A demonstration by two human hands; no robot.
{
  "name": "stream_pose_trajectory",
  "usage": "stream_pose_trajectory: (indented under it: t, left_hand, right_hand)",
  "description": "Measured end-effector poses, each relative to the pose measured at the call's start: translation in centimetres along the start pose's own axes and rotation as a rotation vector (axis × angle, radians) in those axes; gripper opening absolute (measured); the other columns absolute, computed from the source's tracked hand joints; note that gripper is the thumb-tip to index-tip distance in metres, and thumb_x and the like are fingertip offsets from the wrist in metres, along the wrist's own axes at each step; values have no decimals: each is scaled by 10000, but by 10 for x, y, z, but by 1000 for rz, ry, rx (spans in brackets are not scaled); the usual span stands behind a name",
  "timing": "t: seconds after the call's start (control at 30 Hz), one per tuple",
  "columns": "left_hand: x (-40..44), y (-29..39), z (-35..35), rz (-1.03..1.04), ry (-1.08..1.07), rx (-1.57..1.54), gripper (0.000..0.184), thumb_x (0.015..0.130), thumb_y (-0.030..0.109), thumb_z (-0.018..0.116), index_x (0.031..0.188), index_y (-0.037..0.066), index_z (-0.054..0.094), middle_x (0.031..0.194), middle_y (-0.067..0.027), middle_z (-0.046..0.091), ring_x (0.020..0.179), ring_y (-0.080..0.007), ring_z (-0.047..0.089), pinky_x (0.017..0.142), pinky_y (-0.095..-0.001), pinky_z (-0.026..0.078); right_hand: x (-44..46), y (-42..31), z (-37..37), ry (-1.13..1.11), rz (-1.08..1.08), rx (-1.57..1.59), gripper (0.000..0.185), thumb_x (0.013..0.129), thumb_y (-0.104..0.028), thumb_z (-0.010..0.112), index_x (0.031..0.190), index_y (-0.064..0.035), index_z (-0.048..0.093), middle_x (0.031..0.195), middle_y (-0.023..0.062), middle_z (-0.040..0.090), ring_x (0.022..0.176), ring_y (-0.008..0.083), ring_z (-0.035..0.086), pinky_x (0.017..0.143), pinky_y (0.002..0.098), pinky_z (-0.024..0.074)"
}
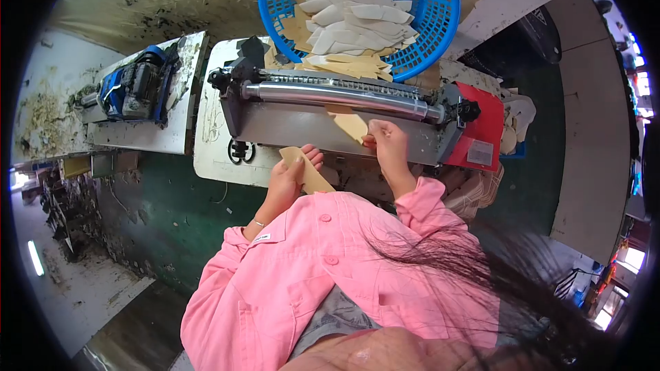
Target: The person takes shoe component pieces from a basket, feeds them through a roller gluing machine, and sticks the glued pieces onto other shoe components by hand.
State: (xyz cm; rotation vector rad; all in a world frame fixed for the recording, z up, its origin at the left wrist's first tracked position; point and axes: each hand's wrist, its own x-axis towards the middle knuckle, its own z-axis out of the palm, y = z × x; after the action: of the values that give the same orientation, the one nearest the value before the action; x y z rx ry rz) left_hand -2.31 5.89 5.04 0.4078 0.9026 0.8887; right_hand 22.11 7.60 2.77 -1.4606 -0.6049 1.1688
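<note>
My right hand (389, 143) pinches the edge of a tan flat cut piece (350, 126), whose far end meets the metal roller (330, 98) of a bench machine. Lower and to the left, my left hand (292, 173) grips tan cut pieces (315, 180) close to my pink jacket, thumb on top; how many are stacked there I cannot tell. Behind the roller, a blue plastic basket (454, 7) holds a heap of white and tan cut pieces (357, 17). Some tan pieces (347, 64) lie between the basket and the roller.
Black-handled scissors (240, 153) lie at the table's left front. A red panel (485, 120) flanks the machine's right end, by a black knob (469, 110). On a stained side table at left sits a blue motor (127, 89). More pale pieces (517, 118) are piled at right.
</note>
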Motion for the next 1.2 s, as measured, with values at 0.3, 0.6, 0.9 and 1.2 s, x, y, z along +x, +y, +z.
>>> stream_pose_trajectory:
  t: [0.3,0.6,0.9,1.2]
  left_hand:
    - [28,-2,18,-51,265,211,372,963,230,664,1196,-41,561,1129,-131,660,926,-186,669,784,-327,547]
    - [12,-7,13,47,-12,39,420,1040,166,496,1354,-111,459,1266,-214,608,1167,-310,625,1011,-389,523]
    - [27,-5,28,26,37,8,411,1026,182,543,1325,-94,485,1242,-203,616,1158,-301,628,993,-395,524]
    - [24,-2,32,69,10,78,354,987,112,596,1275,-80,520,1166,-190,648,1080,-280,662,955,-380,532]
  right_hand:
    - [-74,-14,25,-526,-89,-648,280,866,-304,699,958,-39,704,773,143,704,706,287,695,681,380,529]
    - [-6,-14,-6,-79,115,-260,191,880,-187,689,940,-5,681,730,126,703,670,170,707,596,334,537]
    - [-75,-18,20,-543,48,-684,324,849,-332,696,932,-20,684,791,189,685,760,357,677,688,437,505]
    - [-65,-35,12,-489,77,-638,302,871,-311,697,916,-13,690,760,197,660,707,336,658,650,412,487]
